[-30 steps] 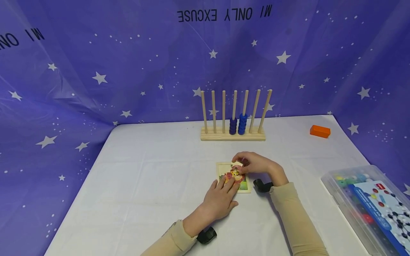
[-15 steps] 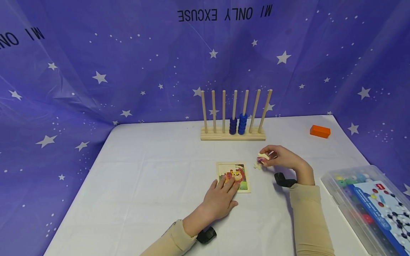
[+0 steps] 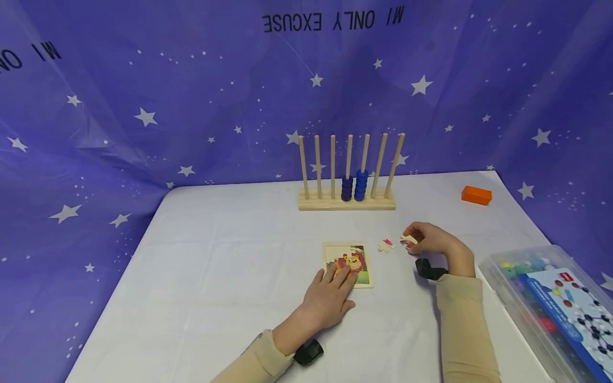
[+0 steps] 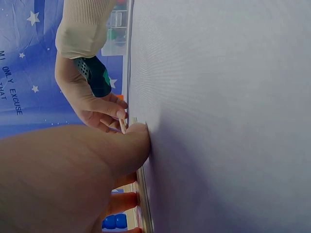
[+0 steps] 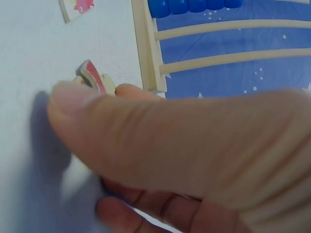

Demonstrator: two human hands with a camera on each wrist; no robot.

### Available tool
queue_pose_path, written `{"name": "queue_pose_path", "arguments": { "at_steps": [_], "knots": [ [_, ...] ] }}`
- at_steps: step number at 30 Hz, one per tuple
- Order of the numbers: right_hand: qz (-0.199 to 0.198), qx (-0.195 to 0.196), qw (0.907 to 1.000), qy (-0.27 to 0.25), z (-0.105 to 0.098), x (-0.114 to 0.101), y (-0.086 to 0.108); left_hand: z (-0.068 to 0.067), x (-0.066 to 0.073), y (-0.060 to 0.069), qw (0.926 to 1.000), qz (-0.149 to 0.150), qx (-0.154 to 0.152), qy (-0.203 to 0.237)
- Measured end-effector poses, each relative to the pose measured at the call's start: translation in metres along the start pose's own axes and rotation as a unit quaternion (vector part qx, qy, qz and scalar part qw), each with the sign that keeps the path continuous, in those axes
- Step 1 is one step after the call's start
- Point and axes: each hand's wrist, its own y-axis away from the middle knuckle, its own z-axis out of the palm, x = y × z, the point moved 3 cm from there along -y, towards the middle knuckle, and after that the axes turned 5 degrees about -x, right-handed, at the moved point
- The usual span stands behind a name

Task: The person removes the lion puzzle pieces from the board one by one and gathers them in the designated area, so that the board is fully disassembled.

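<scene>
My left hand [image 3: 328, 300] rests with its fingers straight on a small wooden puzzle board [image 3: 337, 244] showing a lion picture. Those fingers cover the board's lower left; the upper left is bare wood. To the right of the board, my right hand [image 3: 435, 240] pinches a puzzle piece [image 3: 408, 242] between thumb and fingers, tilted low over the table. In the right wrist view the thumb hides part of this piece [image 5: 97, 80]. Another puzzle piece [image 3: 386, 246] lies on the cloth between the board and the right hand.
A wooden peg stand [image 3: 347, 204] with dark and bright blue beads on two rods is behind the board. An orange block [image 3: 476, 195] lies at the back right. A clear box of molecular model parts [image 3: 498, 282] sits along the right edge.
My right hand has lifted the puzzle piece off the board and carried it right, past the loose piece. More of the lion picture shows. The left hand has stayed in place.
</scene>
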Motion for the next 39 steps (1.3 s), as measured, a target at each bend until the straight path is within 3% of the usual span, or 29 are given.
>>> {"name": "queue_pose_path", "arguments": {
  "at_steps": [19,27,34,39],
  "knots": [
    [0.042,-0.014,0.9988,0.02,0.002,0.001,0.001,0.002,-0.001,-0.001,1.0,0.004,0.005,-0.002],
    [0.037,-0.012,0.999,0.021,0.003,0.002,0.0,0.002,0.0,0.0,1.0,0.002,0.001,0.002],
    [-0.032,0.039,0.9985,0.021,0.003,-0.016,-0.006,0.002,0.0,0.0,1.0,0.003,-0.004,0.006],
    [-0.131,0.017,0.9912,0.016,0.02,-0.045,-0.019,0.001,0.0,0.0,1.0,0.001,-0.002,0.006]
  ]
}}
